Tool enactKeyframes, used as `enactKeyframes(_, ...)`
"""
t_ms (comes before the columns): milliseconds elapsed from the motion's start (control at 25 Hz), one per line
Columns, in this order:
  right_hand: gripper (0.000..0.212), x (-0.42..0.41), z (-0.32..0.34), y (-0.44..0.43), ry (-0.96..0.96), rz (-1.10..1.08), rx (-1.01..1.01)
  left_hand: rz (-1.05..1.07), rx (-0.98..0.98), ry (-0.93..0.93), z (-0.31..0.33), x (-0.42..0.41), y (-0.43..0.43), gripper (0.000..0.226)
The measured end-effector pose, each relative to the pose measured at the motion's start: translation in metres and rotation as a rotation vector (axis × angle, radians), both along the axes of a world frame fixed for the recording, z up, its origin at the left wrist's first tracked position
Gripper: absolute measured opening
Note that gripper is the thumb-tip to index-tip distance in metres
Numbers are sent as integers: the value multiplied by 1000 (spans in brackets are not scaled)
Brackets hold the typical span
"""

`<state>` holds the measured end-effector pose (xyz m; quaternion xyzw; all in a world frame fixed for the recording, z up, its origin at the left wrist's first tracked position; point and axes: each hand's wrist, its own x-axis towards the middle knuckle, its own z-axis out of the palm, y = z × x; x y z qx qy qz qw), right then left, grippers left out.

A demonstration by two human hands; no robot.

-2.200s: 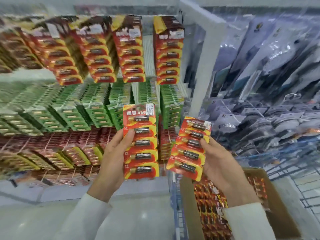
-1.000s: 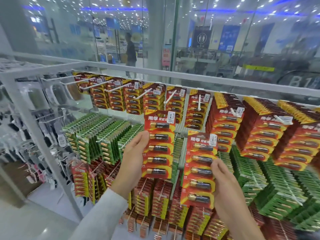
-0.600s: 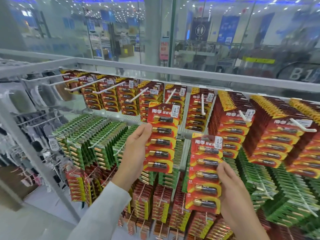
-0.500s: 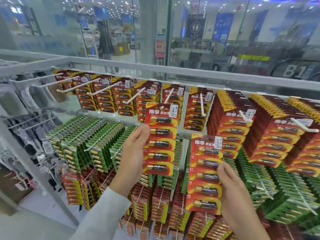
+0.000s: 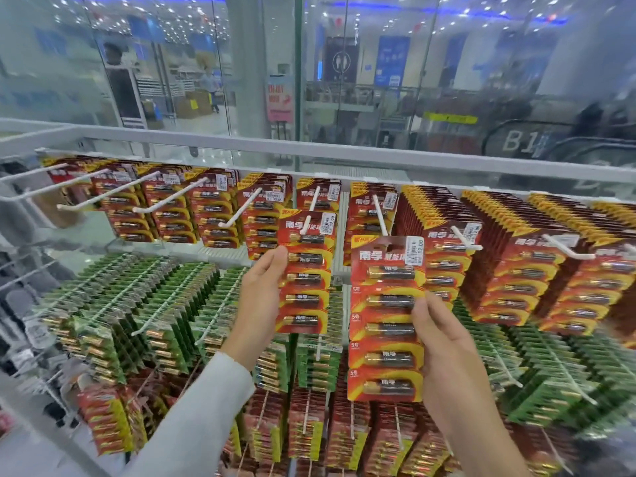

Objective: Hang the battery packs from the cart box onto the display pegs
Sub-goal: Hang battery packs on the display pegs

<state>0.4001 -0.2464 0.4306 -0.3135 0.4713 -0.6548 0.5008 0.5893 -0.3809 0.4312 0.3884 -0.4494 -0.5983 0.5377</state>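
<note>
**Both hands hold red battery packs at the top row of pegs**

Left hand [image 5: 261,301]: fingers curled round the left edge of the left battery pack [image 5: 309,280], thumb on the front near the upper corner. Pack upright, printed side to the camera, five batteries stacked down it. Its top edge sits at the tip of a white peg [image 5: 311,210]; the tip overlaps the pack's header. Cannot tell whether the peg is through the hang hole. White sleeve [image 5: 196,418] runs down to the lower left.

Right hand [image 5: 447,349]: pinches the right edge of the right battery pack [image 5: 383,325], fingers behind, thumb on the front about halfway down. Pack upright, facing the camera, lower than the left one and nearer the camera, just beside it with a narrow gap between them. White price sticker [image 5: 414,250] at its top right corner. This pack touches no peg.

Around them: top row of red packs [image 5: 537,277] hangs on white pegs, thick stacks to the right, thinner ones to the left. Below, a row of green packs [image 5: 148,304]. Under that, red-and-yellow packs [image 5: 309,432]. A white rail [image 5: 344,156] crosses above the pegs; behind it a glass wall [image 5: 261,63] with a blurred store interior beyond.
</note>
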Motion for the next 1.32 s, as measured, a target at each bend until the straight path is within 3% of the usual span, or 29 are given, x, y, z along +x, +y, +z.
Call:
enactKeyframes(160,97,3,1,-8,-1,-42,-39,22,4,-38,-1,-8,-20,32)
enactKeyframes(280,90,3,-1,-9,17,-78,-12,32,6,-62,-7,-10,-36,36)
enactKeyframes(480,30,8,11,-37,123,-129,30,63,-19,-108,-1,-19,-52,30)
enactKeyframes(720,35,12,9,-119,372,-349,52,154,-77,-156,0,-38,-79,36)
enactKeyframes(920,33,12,6,-164,368,-470,132,253,-77,-140,-4,-59,-90,32)
enactKeyframes(1320,29,21,-20,-152,547,-600,90,269,-178,-224,-27,-41,-75,20)
